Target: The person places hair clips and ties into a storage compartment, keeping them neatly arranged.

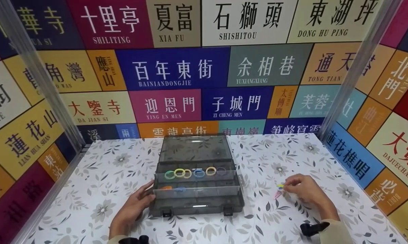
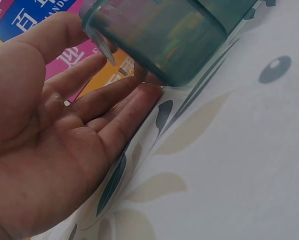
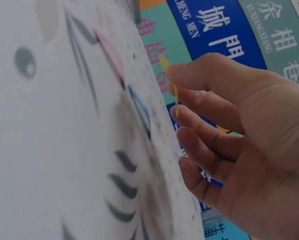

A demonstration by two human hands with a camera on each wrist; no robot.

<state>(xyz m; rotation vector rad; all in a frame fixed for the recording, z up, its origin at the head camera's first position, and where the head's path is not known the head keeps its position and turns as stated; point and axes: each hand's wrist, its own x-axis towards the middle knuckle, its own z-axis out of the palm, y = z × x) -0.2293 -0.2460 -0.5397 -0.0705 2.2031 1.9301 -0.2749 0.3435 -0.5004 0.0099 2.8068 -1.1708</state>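
A smoky grey, see-through plastic organizer box (image 1: 197,206) sits on the table with its lid (image 1: 195,149) raised. Several coloured hair ties (image 1: 199,173) lie in its rear row; an orange one (image 1: 166,188) and a blue one lie in the row in front. My left hand (image 1: 136,203) rests against the box's left side, fingers mostly straight, fingertips at its lower edge in the left wrist view. To the right of the box, my right hand (image 1: 303,189) pinches a yellow hair tie (image 3: 176,100) between thumb and fingers. Pink (image 3: 111,55) and blue (image 3: 139,111) hair ties lie on the table close by.
The table (image 1: 258,217) has a white cover with grey flowers and leaves. Patterned sign walls (image 1: 176,67) enclose it at the back and both sides, with clear corner posts (image 1: 346,67). Two latches (image 1: 166,212) are on the box's front edge.
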